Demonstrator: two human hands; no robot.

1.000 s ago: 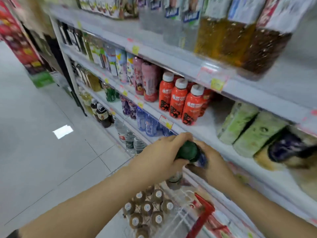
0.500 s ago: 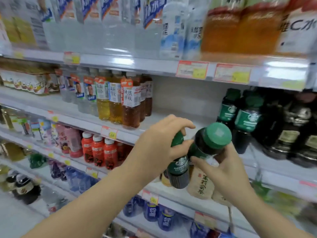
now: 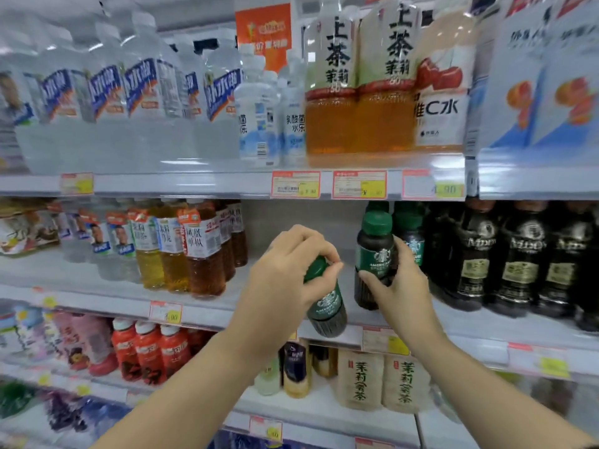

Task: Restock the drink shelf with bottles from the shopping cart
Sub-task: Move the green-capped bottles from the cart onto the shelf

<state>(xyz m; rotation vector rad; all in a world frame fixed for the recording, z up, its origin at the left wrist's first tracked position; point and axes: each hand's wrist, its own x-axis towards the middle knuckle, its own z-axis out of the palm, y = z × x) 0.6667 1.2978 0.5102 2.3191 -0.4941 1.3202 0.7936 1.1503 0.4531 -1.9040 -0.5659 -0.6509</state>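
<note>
Amber tea bottles stand left on the middle shelf, then a bare gap toward the middle. Left hand closed over the cap of a green-capped coffee bottle, hanging tilted just off the shelf edge. Right hand wrapped round a second coffee bottle, upright, beside matching ones; dark bottles further right. Step, by my reckoning: shelving. Next: seat the right bottle, then bring the left one upright into the gap. Cart out of view; whether the right bottle's base touches the shelf is hidden; price tags unreadable
</note>
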